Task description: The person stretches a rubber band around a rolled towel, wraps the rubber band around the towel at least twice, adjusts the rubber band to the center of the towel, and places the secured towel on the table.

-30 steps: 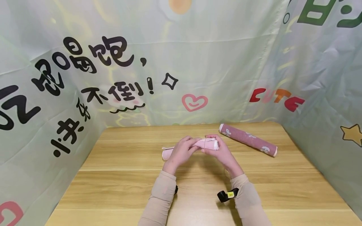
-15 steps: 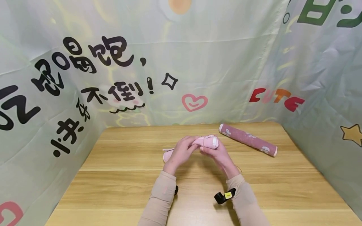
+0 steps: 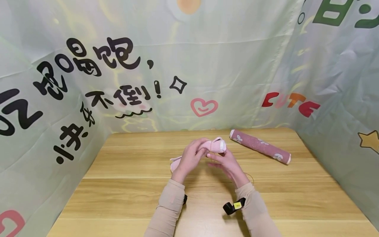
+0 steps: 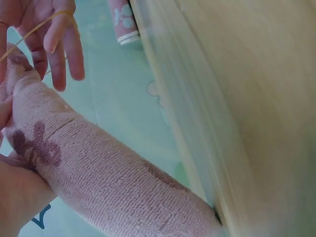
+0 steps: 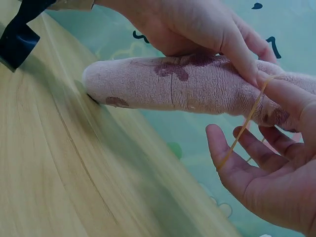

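Note:
My left hand (image 3: 197, 150) grips a rolled light pink towel (image 3: 218, 146) round its middle. The roll is tilted, its right end raised and its left end (image 3: 175, 163) on the wooden table (image 3: 124, 184). My right hand (image 3: 217, 158) sits just under the raised end, fingers straight and spread, with a thin rubber band (image 5: 246, 123) stretched across them. The right wrist view shows the roll (image 5: 187, 89) under the left hand (image 5: 197, 24), the band running from a finger at the towel down to the right hand's (image 5: 266, 182) lower fingers. In the left wrist view, the band (image 4: 34, 29) crosses the right hand's fingers (image 4: 61, 47) beside the towel (image 4: 98, 173).
A second rolled towel (image 3: 260, 150), darker pink with white bows, lies on the table to the right of my hands. Printed green fabric walls (image 3: 207, 65) close the table in at the back and on both sides. Black wrist straps (image 3: 234, 206) sit on my sleeves.
The light pink roll's right end has risen off the table. My right hand has left that end, dropped below it and spread its fingers with the rubber band.

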`<state>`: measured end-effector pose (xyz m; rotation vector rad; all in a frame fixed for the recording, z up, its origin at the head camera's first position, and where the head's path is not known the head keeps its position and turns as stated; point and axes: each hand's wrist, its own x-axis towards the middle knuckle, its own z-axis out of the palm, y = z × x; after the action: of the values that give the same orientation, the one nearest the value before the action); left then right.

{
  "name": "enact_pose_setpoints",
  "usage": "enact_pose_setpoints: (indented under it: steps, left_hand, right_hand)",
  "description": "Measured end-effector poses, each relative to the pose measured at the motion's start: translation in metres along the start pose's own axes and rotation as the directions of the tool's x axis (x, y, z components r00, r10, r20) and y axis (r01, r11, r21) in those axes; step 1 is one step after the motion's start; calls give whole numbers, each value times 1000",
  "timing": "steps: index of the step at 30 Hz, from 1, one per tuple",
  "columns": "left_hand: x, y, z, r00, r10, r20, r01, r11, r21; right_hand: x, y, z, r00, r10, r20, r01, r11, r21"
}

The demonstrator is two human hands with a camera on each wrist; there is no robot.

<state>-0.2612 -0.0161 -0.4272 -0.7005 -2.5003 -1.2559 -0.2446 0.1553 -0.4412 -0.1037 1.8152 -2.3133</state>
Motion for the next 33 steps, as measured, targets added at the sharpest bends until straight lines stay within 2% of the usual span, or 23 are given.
enact_pose_setpoints:
  steps: [11, 17, 21, 25, 28, 30, 33]
  left_hand:
    - [-3, -4, -4, 998, 68, 17, -70, 986, 151]
    - [-4, -6, -7, 988, 150, 21, -151, 971, 184]
    - [-4, -8, -8, 983, 184, 14, -182, 955, 236]
    - [-3, -10, -11, 985, 168, -27, -153, 943, 294]
    - [-3, -13, -15, 985, 145, -90, -111, 945, 308]
    - [-3, -15, -18, 979, 142, -145, -91, 947, 309]
    - [-3, -19, -24, 966, 127, -226, -55, 952, 302]
  right_hand:
    - [-1, -1, 9, 999, -40, -16, 40, 999, 23]
    - [-1, -1, 11, 999, -35, -3, 35, 999, 3]
    - [-1, 0, 11, 999, -18, 41, 19, 1000, -20]
    - [-1, 1, 9, 992, 48, 118, -41, 997, -63]
    - [-2, 4, 7, 975, 123, 184, -109, 991, -80]
    - [-2, 7, 6, 955, 167, 244, -152, 985, -82]
    - [-3, 13, 3, 898, 191, 397, -182, 981, -62]
